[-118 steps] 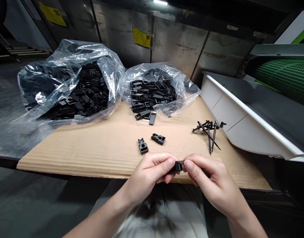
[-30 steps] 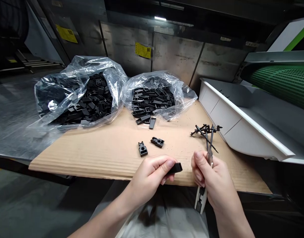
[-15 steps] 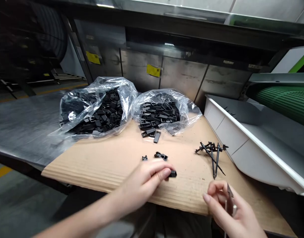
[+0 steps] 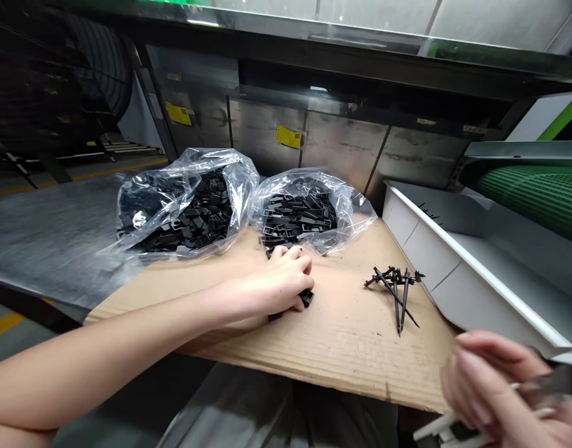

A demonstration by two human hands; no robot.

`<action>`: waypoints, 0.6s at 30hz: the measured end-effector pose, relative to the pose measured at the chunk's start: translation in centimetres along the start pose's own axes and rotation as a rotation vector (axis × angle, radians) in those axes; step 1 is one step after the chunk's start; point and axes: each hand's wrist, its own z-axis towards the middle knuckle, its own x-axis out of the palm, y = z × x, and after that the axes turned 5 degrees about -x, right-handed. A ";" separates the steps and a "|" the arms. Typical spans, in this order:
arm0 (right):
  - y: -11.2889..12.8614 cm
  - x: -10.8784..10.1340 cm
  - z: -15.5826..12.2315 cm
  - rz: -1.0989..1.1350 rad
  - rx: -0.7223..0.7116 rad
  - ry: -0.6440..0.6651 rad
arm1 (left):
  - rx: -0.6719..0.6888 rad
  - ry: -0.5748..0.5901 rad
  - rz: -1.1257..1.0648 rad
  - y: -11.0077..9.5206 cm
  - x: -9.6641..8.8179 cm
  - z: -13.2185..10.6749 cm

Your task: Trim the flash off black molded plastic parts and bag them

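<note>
My left hand [image 4: 286, 280] reaches across the cardboard, its fingers curled down over small black plastic parts in front of the right-hand bag. What lies between those fingertips is hidden. One black plastic piece [image 4: 307, 298] shows beside the thumb, and another black piece [image 4: 275, 316] pokes out under the palm. At the lower right, my right hand [image 4: 500, 386] is closed around a metal hand tool [image 4: 442, 431], blurred, its kind not clear. A small bundle of black spiked plastic parts [image 4: 398, 289] stands between the hands.
Two clear plastic bags, the left bag [image 4: 241, 171] and right bag [image 4: 353, 214], hold many black parts. They stand at the back of the cardboard sheet [image 4: 342, 348]. A white bin [image 4: 454, 242] borders the right side, near a green roller [image 4: 542, 196]. A metal shelf [image 4: 360, 59] overhangs the back.
My left hand has moved up and away from me to the parts by the right bag. My right hand has shifted right with the tool.
</note>
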 end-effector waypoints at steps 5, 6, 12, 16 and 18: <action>-0.5 2.0 1.5 -0.237 0.045 0.128 | -0.032 -0.036 -0.158 -1.5 -0.1 -2.1; -1.0 2.3 1.4 -0.332 0.137 0.216 | -0.075 -0.075 -0.297 -2.0 0.1 -2.6; -2.1 1.4 -0.6 -0.730 -0.137 0.556 | -0.344 -0.157 -0.917 -5.1 3.3 -4.8; -1.6 0.2 -2.3 -0.712 -0.294 0.572 | -0.284 -0.238 -0.926 -5.6 4.7 -4.8; -1.6 0.1 -3.1 -0.672 -0.300 0.519 | -0.243 -0.248 -0.917 -5.4 5.0 -4.8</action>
